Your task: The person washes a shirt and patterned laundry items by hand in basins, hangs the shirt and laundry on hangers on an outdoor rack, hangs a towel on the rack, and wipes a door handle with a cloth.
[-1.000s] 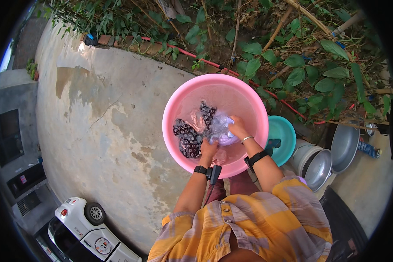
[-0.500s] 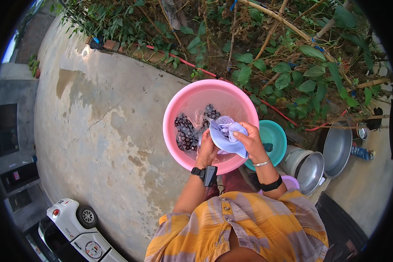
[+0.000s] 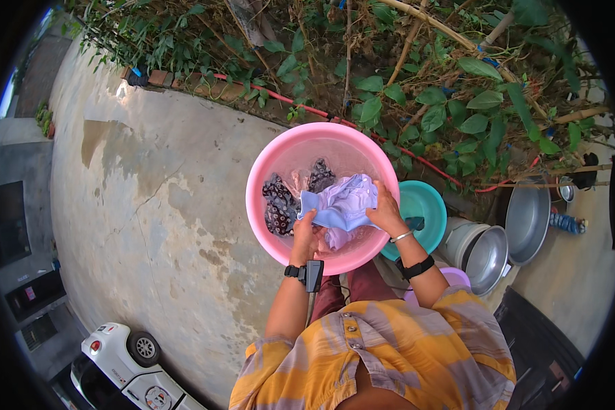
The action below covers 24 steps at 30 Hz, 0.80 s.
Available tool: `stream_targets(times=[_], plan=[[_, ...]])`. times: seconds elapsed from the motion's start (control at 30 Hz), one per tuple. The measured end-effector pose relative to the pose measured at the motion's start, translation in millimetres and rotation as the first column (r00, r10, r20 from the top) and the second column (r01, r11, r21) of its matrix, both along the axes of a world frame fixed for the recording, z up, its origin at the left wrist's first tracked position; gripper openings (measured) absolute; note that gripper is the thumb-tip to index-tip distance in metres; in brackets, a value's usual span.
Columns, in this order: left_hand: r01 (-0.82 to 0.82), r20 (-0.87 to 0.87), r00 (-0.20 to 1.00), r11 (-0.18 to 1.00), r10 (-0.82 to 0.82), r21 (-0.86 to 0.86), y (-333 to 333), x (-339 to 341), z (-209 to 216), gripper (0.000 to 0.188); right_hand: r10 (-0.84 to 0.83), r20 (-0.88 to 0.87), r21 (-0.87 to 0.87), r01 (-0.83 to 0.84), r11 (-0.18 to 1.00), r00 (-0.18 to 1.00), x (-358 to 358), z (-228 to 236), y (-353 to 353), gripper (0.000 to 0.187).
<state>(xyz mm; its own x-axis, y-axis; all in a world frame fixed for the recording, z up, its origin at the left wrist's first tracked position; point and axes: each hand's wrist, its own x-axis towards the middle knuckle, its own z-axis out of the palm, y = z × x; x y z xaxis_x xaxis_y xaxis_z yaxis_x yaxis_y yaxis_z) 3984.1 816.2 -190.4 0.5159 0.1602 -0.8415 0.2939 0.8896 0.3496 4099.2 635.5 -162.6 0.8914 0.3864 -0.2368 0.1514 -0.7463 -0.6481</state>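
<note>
A lavender garment with a smooth blue band [image 3: 342, 203] is stretched between my two hands over a pink basin [image 3: 256, 225]. My left hand [image 3: 306, 238] pinches one end of the band, thumb on top. At the other end, my right hand [image 3: 386, 210] grips the cloth near the basin's right rim. The garment's lower part hangs toward the water. Left of it, a dark patterned cloth [image 3: 280, 208] lies wet in the basin water, with another dark patterned piece [image 3: 321, 176] farther back.
A teal basin [image 3: 434, 205] holding something dark stands right of the pink one. Beyond are metal basins [image 3: 488, 256] and a purple container [image 3: 458, 277]. A red hose [image 3: 424, 162] edges the planted bed behind. A white vehicle [image 3: 119, 362] stands at lower left on concrete.
The garment was bunched and folded between my hands; now it is spread wider, its blue band pulled out lengthwise. My hands have moved farther apart.
</note>
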Motion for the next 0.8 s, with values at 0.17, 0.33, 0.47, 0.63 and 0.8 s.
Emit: stream_targets(times=[0.17,0.33,0.47,0.63,0.8], plan=[[0.307,-0.277,0.939,0.866,-0.206,0.396,-24.0,-13.6,-113.6,0.027,0.287,-0.238,-0.183,-0.333,0.925,0.928,-11.0,-52.5,41.5,0.078],[0.735,-0.640,0.605,0.023,-0.474,0.678,-45.3,22.7,-146.1,0.026,0.462,-0.302,-0.330,-0.546,0.770,0.834,3.4,-102.4,36.6,0.080],[0.784,-0.658,0.476,-0.057,-0.583,0.618,-44.1,27.2,-166.6,0.030,0.395,-0.548,-0.410,-0.649,0.641,0.737,10.2,-179.0,29.3,0.034],[0.902,-0.694,0.172,-0.172,-0.699,0.397,-25.1,28.9,-153.4,0.030,0.388,-0.520,-0.349,-0.604,0.716,0.761,13.0,-151.4,28.9,0.027],[0.602,-0.438,0.700,0.134,-0.564,0.787,-10.6,-25.7,-126.8,0.037,0.344,-0.343,-0.324,-0.454,0.830,0.874,-13.4,-75.9,22.4,0.034]])
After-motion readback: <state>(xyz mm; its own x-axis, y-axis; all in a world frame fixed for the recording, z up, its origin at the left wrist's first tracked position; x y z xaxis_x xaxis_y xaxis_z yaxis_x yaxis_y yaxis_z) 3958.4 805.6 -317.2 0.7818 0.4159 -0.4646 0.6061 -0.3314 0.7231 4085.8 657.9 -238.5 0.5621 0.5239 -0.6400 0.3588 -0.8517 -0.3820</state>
